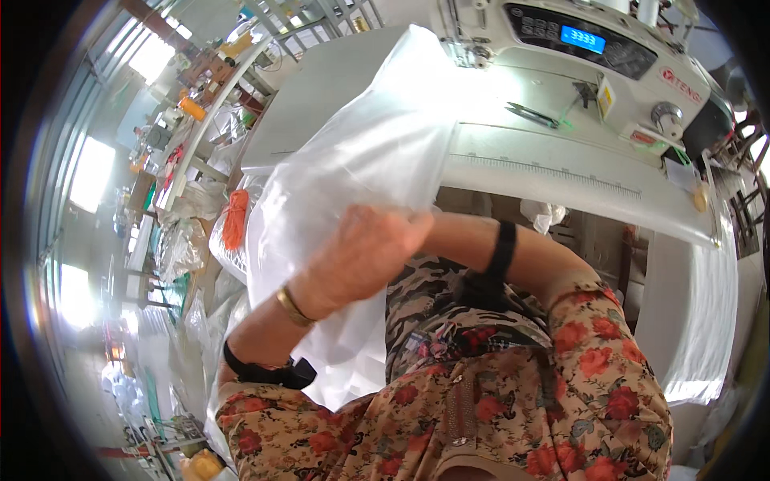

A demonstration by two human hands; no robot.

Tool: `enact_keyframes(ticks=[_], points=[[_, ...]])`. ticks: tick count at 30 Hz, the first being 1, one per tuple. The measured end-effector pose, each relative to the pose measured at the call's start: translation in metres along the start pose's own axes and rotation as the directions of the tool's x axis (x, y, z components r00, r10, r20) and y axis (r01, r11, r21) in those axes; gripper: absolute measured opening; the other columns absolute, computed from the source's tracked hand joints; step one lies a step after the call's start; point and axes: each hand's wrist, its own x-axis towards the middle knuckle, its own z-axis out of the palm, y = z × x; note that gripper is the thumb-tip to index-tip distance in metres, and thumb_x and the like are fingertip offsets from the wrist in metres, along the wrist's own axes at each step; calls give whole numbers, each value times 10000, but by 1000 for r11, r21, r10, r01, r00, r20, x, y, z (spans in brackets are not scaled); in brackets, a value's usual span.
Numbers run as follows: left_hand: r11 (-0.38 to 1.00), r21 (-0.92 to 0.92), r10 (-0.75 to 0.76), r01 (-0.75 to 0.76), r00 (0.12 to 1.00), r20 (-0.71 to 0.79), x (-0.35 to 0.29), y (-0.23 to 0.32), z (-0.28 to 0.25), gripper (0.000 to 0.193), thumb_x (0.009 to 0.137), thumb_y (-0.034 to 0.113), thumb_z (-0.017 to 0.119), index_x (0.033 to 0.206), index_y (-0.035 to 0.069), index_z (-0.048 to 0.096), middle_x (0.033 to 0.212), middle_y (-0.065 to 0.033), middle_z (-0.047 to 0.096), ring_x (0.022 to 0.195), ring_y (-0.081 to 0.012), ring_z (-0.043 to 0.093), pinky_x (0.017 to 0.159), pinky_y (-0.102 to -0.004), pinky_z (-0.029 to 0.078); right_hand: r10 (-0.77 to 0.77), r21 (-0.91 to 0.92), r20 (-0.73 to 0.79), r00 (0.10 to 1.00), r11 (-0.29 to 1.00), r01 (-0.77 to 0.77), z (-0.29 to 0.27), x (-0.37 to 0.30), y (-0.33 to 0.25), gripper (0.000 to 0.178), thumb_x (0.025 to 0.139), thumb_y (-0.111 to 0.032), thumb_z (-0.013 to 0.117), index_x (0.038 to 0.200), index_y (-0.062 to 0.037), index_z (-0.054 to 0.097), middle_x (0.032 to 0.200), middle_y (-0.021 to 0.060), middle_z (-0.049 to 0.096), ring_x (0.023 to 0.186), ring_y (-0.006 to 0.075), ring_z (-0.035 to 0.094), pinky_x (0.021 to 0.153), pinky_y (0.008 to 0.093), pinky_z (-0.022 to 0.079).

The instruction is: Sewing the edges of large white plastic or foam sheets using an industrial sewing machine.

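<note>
A long white, slightly translucent sheet (353,152) runs from beneath the sewing machine's needle area down over the table's front edge and across my lap. My left hand (341,256), with a gold bangle at its wrist, is blurred by motion; its fingers look curled in over the sheet. Right beside it, my right hand (411,228) reaches in from the right, and the two hands meet and overlap on the sheet's right part. The fingers of my right hand are mostly hidden and smeared. Whether the material is cloth or plastic I cannot tell.
The sewing machine (553,36) with a lit blue display stands at the far right. Thread snips (532,115) lie on its table (545,156), which has a ruler scale near the front. An orange string bundle (235,220) and clear bags (183,240) are at left. White material (694,313) hangs at right.
</note>
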Motion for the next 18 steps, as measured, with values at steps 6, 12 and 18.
enact_keyframes(ticks=[6,12,18], points=[[991,-119,-75,63,992,-98,-28,5,61,142,753,36,592,888,27,546,785,-96,597,737,-274,637,643,-372,527,89,-335,424,901,940,65,-60,-57,-3,221,890,-222,572,1000,-46,647,960,167,675,963,347,632,893,404,492],[983,-129,-153,129,967,-205,-30,22,67,137,752,42,587,884,23,556,788,-89,594,746,-247,639,653,-356,533,204,-765,1,979,631,-130,-165,-36,-19,107,868,-133,565,946,-90,624,981,103,644,818,315,661,738,443,525],[965,-205,-205,162,956,-211,-20,40,68,148,758,50,585,897,4,560,802,-93,578,770,-250,633,655,-355,529,180,-849,75,981,528,-32,-206,-30,43,110,861,-71,532,953,-95,587,1000,61,614,874,301,646,774,415,510]])
